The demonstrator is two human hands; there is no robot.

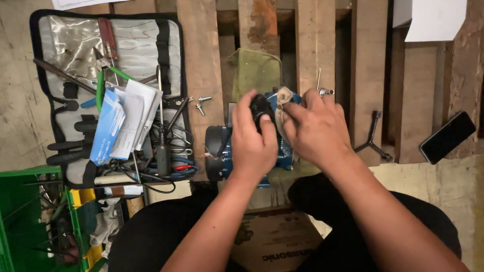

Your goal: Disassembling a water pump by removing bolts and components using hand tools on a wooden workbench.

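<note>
A blue and black motor-like machine (219, 151) lies on a wooden pallet between my knees. My left hand (253, 138) rests on its top and grips a black round cap (262, 108) at its far side. My right hand (315, 128) pinches a small pale cloth (283, 95) against the blue housing beside that cap. Both hands hide most of the machine's body.
An open tool roll (108, 55) with screwdrivers, pliers, papers and wires lies at the left. Two bolts (201, 103) sit by it. A green cloth (254, 68) lies behind the machine, a black wrench (372, 136) and a dark phone (446, 137) to the right, a green crate (30, 221) lower left.
</note>
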